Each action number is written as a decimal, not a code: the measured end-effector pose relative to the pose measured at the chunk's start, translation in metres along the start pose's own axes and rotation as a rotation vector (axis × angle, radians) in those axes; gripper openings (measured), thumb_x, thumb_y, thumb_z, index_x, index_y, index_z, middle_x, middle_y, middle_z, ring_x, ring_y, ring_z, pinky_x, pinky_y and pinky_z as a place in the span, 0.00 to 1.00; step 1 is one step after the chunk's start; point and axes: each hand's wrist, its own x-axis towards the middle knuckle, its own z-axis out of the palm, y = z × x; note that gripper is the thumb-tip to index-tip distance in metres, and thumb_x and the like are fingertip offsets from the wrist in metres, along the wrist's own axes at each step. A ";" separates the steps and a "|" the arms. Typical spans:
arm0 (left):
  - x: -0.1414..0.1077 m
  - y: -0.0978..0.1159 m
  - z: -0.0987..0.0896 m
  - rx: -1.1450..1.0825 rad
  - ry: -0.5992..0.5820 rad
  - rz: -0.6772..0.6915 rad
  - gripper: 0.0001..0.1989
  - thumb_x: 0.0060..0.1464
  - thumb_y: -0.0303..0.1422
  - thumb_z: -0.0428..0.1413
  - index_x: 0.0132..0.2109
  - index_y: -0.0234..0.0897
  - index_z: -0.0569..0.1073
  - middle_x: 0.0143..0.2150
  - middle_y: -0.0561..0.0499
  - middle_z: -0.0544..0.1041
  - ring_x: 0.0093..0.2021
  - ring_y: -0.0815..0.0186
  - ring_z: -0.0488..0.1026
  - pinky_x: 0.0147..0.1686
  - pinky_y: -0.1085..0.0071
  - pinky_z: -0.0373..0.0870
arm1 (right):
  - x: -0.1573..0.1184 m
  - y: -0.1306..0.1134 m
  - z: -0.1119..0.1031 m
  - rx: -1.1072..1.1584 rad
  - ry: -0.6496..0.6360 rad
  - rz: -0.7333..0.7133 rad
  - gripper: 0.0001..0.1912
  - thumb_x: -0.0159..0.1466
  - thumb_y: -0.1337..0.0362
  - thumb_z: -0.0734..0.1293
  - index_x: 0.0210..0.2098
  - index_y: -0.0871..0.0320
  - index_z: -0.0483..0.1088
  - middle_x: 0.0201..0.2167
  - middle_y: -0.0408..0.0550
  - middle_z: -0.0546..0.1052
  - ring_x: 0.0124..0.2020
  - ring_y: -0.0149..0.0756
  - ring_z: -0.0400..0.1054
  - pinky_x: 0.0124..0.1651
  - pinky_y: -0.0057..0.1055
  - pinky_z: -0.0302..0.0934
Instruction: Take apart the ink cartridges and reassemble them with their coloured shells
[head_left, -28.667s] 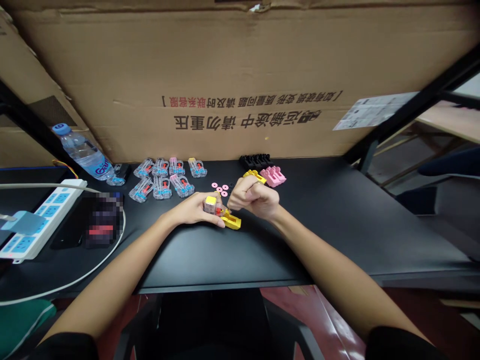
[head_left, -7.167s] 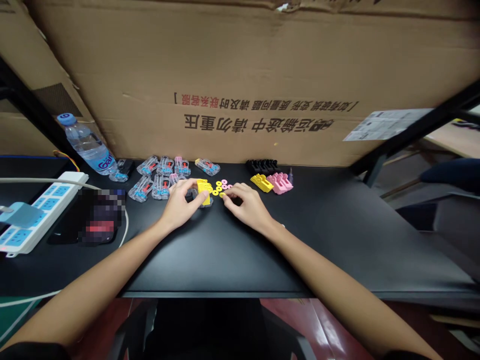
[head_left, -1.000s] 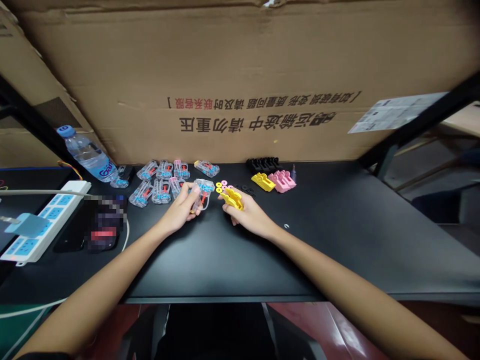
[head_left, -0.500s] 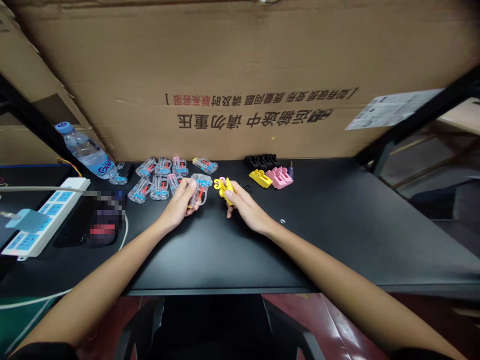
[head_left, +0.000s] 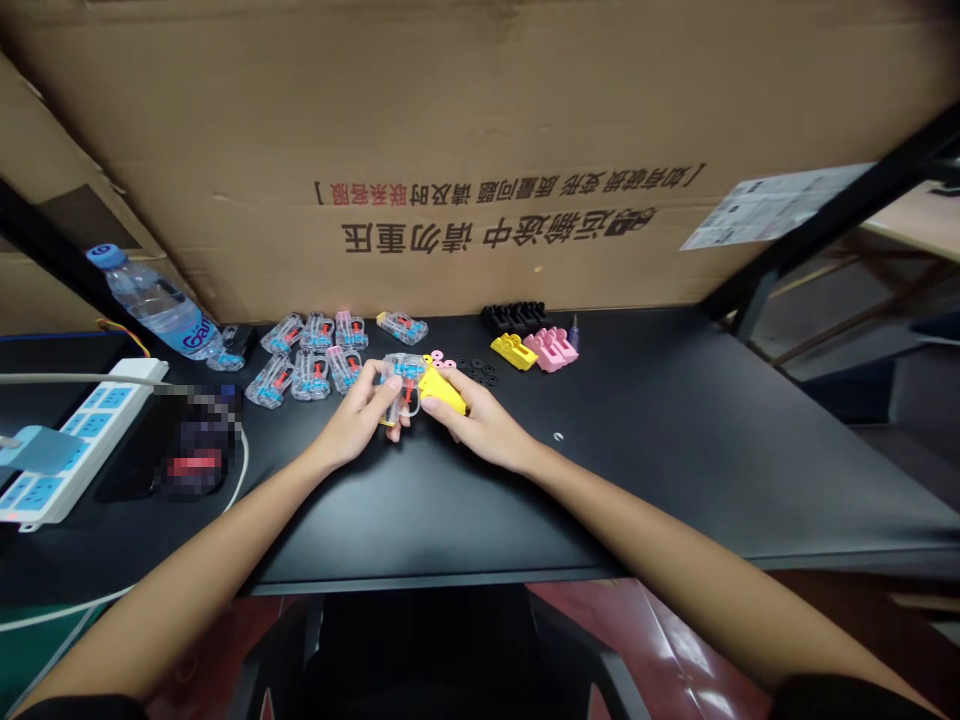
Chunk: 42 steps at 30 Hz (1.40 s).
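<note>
Left hand and right hand side by side at desk centre, housing and clip touching between them. Finished housings behind left hand. Washers behind right. Bottle, power strip far left. Cardboard box along back.

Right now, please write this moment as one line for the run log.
left hand: holds clear case | right hand: holds yellow piece against it | table: more clear cases behind
</note>
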 end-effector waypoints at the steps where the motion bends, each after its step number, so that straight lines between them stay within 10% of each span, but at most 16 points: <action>1: 0.000 0.000 0.000 0.017 -0.002 0.003 0.25 0.68 0.58 0.57 0.47 0.43 0.60 0.30 0.58 0.79 0.21 0.70 0.75 0.26 0.73 0.73 | -0.001 0.000 0.001 0.007 -0.005 0.006 0.26 0.73 0.44 0.70 0.61 0.55 0.72 0.33 0.44 0.74 0.28 0.35 0.66 0.28 0.31 0.64; 42: -0.008 0.009 0.000 0.431 -0.022 0.069 0.20 0.74 0.54 0.49 0.48 0.41 0.64 0.27 0.57 0.78 0.20 0.68 0.75 0.26 0.73 0.70 | -0.001 0.010 0.013 0.021 -0.016 0.033 0.23 0.74 0.41 0.68 0.49 0.55 0.74 0.34 0.46 0.75 0.27 0.33 0.65 0.27 0.30 0.64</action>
